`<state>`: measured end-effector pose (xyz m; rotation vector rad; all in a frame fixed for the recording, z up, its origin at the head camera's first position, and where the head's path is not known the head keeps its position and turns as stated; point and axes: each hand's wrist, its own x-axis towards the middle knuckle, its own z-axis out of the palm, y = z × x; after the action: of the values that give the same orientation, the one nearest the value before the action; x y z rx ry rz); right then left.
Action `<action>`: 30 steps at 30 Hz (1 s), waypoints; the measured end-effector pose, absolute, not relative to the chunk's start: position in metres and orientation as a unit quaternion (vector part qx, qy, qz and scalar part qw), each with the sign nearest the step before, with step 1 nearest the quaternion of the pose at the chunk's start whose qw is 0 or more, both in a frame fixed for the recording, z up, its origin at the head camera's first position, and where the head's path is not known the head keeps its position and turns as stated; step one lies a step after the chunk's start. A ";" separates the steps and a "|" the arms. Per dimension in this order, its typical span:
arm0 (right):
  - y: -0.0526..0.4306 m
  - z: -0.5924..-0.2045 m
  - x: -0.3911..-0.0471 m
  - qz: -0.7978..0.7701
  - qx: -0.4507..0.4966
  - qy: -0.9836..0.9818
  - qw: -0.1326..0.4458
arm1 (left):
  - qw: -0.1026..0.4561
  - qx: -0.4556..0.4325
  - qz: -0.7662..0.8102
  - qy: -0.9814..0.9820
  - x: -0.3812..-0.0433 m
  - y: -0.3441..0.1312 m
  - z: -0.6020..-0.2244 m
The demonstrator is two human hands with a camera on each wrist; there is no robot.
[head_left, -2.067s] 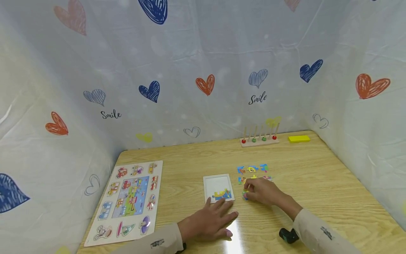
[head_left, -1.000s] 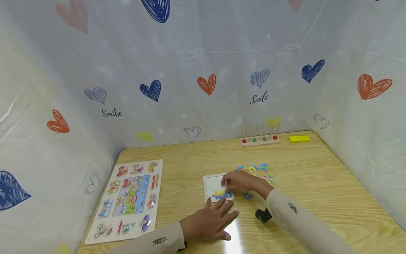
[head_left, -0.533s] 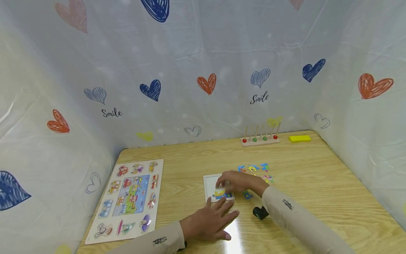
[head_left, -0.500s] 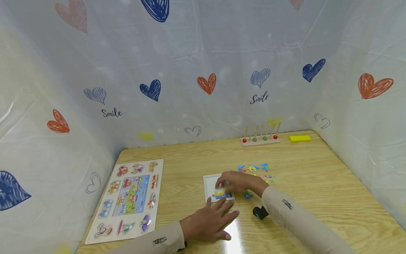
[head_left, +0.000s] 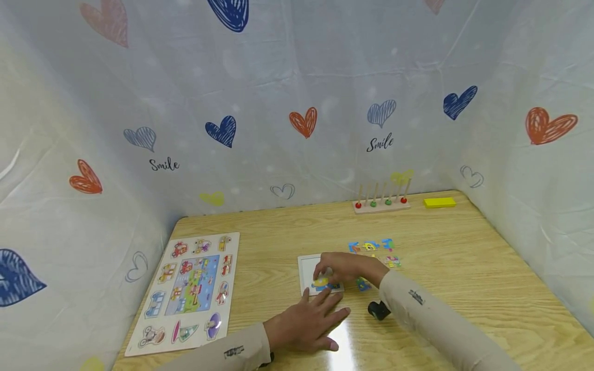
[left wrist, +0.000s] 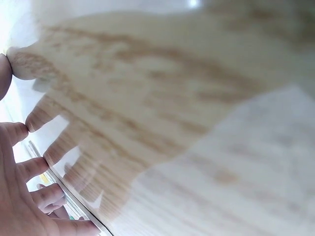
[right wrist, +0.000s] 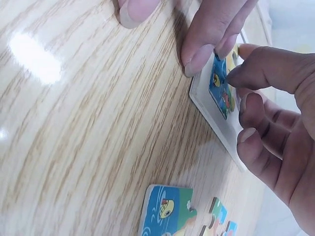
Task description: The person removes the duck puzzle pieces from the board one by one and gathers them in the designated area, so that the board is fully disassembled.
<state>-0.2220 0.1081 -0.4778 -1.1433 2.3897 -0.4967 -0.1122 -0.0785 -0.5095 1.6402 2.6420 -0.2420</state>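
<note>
A white puzzle tray (head_left: 304,264) lies on the wooden table, with yellow and blue jigsaw pieces along its near side. My left hand (head_left: 303,323) is spread flat, its fingertips resting at the tray's near edge. Over the tray bends my right hand (head_left: 342,267), thumb and forefinger pinching a jigsaw piece close above the laid ones. In the right wrist view the thumb meets a blue piece (right wrist: 219,93) in the tray; the fingers partly hide the yellow part behind it. Loose jigsaw pieces (head_left: 370,246) lie in rows right of the tray, partly behind the right hand.
A large peg puzzle board (head_left: 227,296) with vehicle and toy pictures lies at left. At the back right are a wooden peg stand (head_left: 381,205) with red and green beads and a yellow block (head_left: 439,202). A heart-printed curtain (head_left: 260,170) encloses the table.
My right hand has moved left from the loose pieces to the tray, bringing a jigsaw piece, then shifted slightly further left and down. My left hand stays at the tray's edge.
</note>
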 end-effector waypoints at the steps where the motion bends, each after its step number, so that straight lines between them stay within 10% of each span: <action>1: 0.108 -0.478 -0.222 -0.180 -0.415 0.865 0.220 | 0.013 0.525 -0.078 0.847 -0.112 -0.079 -0.509; 30: 0.107 -0.486 -0.235 -0.289 -0.435 0.805 0.280 | 0.054 0.513 -0.076 0.853 -0.112 -0.078 -0.506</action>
<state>-0.2349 0.1072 -0.4863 -1.1665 2.1583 -0.7760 -0.1124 -0.0777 -0.5059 1.5590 2.5923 -0.2315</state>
